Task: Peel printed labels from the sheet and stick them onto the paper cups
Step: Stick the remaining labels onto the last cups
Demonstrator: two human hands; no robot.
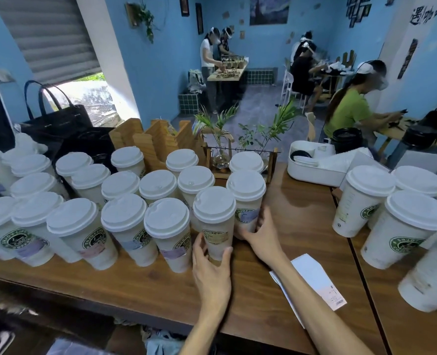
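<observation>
- Looking down, we see the wooden desk first — it runs the width of the view, with a seam toward its right end.
- On its left half we find a dense crowd of lidded paper cups, upright, most bearing a green round logo; several in the front row carry a pale printed label on the wall.
- At the right edge stands a second group of cups, well apart from the crowd; we see logos on these but cannot make out labels.
- Behind the cups we note wooden holders, a small plant stand and a white tray.
- Near the front edge the label sheet lies flat, partly under our right forearm, with small print at its near corner.
- Our left hand grips the front cup near its base, thumb and fingers curled round it; this cup shows a yellowish label.
- Our right hand rests with fingers spread and fairly straight against the lower wall of the neighbouring cup — it touches rather than wraps it.
</observation>
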